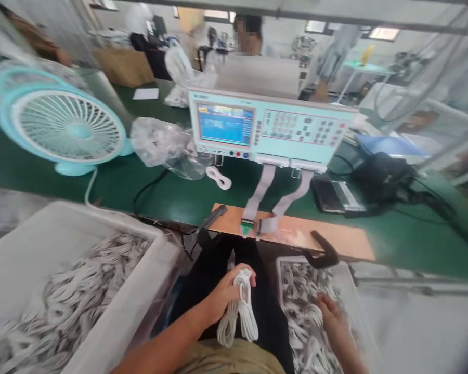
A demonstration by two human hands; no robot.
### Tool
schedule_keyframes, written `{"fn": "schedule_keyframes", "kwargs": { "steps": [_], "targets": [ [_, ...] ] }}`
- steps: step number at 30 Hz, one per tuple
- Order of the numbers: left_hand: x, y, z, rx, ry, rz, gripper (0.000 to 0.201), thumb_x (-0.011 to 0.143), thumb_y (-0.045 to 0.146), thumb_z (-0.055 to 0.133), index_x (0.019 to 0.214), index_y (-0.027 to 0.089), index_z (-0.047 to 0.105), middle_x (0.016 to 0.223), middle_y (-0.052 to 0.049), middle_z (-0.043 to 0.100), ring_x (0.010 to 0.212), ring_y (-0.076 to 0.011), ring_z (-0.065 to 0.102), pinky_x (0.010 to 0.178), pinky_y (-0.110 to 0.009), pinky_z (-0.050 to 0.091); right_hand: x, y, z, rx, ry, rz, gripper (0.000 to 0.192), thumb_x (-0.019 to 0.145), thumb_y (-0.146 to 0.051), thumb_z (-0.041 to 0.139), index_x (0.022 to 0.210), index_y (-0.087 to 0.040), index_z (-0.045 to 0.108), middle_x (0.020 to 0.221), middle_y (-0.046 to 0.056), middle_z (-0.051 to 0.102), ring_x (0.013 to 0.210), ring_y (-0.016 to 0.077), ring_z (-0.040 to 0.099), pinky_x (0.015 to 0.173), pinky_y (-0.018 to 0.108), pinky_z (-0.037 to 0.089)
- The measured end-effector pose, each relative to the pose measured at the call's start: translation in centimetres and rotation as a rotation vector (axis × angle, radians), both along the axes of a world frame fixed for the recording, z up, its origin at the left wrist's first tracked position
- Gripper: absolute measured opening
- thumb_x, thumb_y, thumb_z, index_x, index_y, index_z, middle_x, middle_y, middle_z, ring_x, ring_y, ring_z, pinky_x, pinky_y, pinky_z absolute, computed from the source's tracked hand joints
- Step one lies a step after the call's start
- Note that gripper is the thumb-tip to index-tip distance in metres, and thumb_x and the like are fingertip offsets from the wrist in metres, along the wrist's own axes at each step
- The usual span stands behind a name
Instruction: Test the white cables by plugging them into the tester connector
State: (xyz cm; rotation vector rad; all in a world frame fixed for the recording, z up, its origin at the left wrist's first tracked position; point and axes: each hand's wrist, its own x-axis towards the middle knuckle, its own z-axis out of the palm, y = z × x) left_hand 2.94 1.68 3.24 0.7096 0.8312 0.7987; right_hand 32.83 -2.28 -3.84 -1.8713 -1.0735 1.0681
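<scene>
My left hand (234,285) is closed around coiled white cables (247,317), held above my lap. Their loops hang down below my fingers, one part brighter than the other. On the right, my right hand (333,318) reaches into a white bin (358,306) of bundled cables. Its fingers are curled at a white cable bundle (314,315) and seem to grip it, though the hand is slightly blurred. Another small white cable coil (218,177) lies on the green table, below a tester with a screen (273,124).
A large white bin (113,306) of cable bundles stands at left. Two grey ribbon cables (262,192) run from the tester to a copper-coloured board (347,241) at the table edge, held by black clamps (324,252). A fan (68,127) stands left. Another person (253,31) is behind the tester.
</scene>
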Motion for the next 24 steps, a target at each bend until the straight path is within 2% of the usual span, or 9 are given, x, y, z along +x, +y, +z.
{"fn": "schedule_keyframes", "kwargs": {
  "steps": [2, 3, 5, 7, 10, 13, 16, 20, 24],
  "targets": [
    [0.0, 0.1, 0.0, 0.057, 0.044, -0.043, 0.037, 0.054, 0.017, 0.051, 0.091, 0.02, 0.051, 0.079, 0.002, 0.049, 0.059, -0.0091, 0.039, 0.051, -0.02, 0.032, 3.2, -1.2, -0.9, 0.004, -0.285, 0.021, 0.033, 0.062, -0.055, 0.062, 0.06, -0.022, 0.06, 0.057, 0.003, 0.055, 0.054, 0.0239, 0.053, 0.051, 0.034, 0.041],
    [0.0, 0.1, -0.1, 0.096, 0.09, -0.071, 0.037, 0.054, 0.018, 0.052, 0.091, 0.02, 0.05, 0.077, 0.002, 0.047, 0.06, -0.0095, 0.038, 0.052, -0.02, 0.032, 3.8, -1.5, -1.1, 0.024, -0.374, 0.035, 0.033, 0.062, -0.055, 0.061, 0.063, -0.022, 0.062, 0.062, 0.004, 0.057, 0.057, 0.0254, 0.054, 0.055, 0.036, 0.042],
    [0.1, -0.1, -0.1, 0.191, 0.215, -0.13, 0.039, 0.055, 0.017, 0.052, 0.094, 0.021, 0.049, 0.072, 0.004, 0.041, 0.062, -0.0097, 0.036, 0.054, -0.02, 0.032, 2.7, -1.4, -0.5, 0.105, -0.388, 0.091, 0.034, 0.066, -0.053, 0.061, 0.075, -0.021, 0.066, 0.076, 0.007, 0.06, 0.067, 0.0271, 0.057, 0.064, 0.039, 0.044],
    [0.2, -0.2, -0.1, 0.286, 0.351, -0.188, 0.041, 0.058, 0.015, 0.051, 0.098, 0.022, 0.048, 0.069, 0.005, 0.037, 0.061, -0.0097, 0.033, 0.055, -0.02, 0.031, -0.9, -0.5, 1.3, 0.171, -0.167, 0.238, 0.029, 0.077, -0.046, 0.057, 0.086, -0.021, 0.067, 0.084, 0.008, 0.062, 0.077, 0.0253, 0.058, 0.073, 0.037, 0.045],
    [0.5, -0.5, 0.3, 0.453, 0.53, -0.25, 0.042, 0.061, 0.011, 0.048, 0.102, 0.022, 0.047, 0.075, 0.004, 0.039, 0.066, -0.0108, 0.038, 0.06, -0.022, 0.035, -7.9, 1.2, 4.4, 0.223, 0.182, 0.444, 0.022, 0.086, -0.039, 0.052, 0.087, -0.021, 0.066, 0.078, 0.003, 0.059, 0.068, 0.0177, 0.055, 0.064, 0.028, 0.044],
    [0.3, -0.8, 1.0, 0.624, 0.655, -0.269, 0.044, 0.062, 0.009, 0.047, 0.103, 0.022, 0.044, 0.09, 0.001, 0.046, 0.079, -0.0143, 0.046, 0.074, -0.027, 0.04, -12.5, 2.5, 6.0, 0.28, 0.36, 0.569, 0.019, 0.087, -0.035, 0.055, 0.084, -0.021, 0.067, 0.075, 0.001, 0.056, 0.069, 0.015, 0.052, 0.065, 0.025, 0.041],
    [-0.3, -1.1, 1.3, 0.709, 0.723, -0.299, 0.055, 0.059, 0.007, 0.048, 0.111, 0.024, 0.039, 0.097, -0.001, 0.045, 0.088, -0.0166, 0.047, 0.082, -0.03, 0.041, -14.2, 2.7, 5.8, 0.229, 0.552, 0.549, 0.019, 0.084, -0.037, 0.06, 0.081, -0.019, 0.067, 0.073, 0.0, 0.056, 0.066, 0.0137, 0.051, 0.063, 0.025, 0.041],
    [-1.0, -1.3, 1.0, 0.764, 0.741, -0.334, 0.071, 0.056, 0.005, 0.048, 0.121, 0.026, 0.03, 0.105, -0.002, 0.04, 0.093, -0.0172, 0.048, 0.084, -0.031, 0.042, -14.5, 2.3, 4.9, 0.046, 0.766, 0.5, 0.024, 0.08, -0.039, 0.065, 0.079, -0.016, 0.066, 0.067, -0.001, 0.057, 0.06, 0.0121, 0.049, 0.058, 0.023, 0.04],
    [-1.1, -1.4, 0.7, 0.792, 0.736, -0.415, 0.075, 0.057, 0.008, 0.05, 0.125, 0.026, 0.025, 0.113, -0.005, 0.038, 0.086, -0.0171, 0.051, 0.076, -0.03, 0.045, -13.9, 2.5, 4.6, -0.099, 0.864, 0.665, 0.033, 0.079, -0.044, 0.066, 0.075, -0.012, 0.067, 0.06, 0.0, 0.057, 0.054, 0.0112, 0.051, 0.054, 0.023, 0.041]
  ]
}}
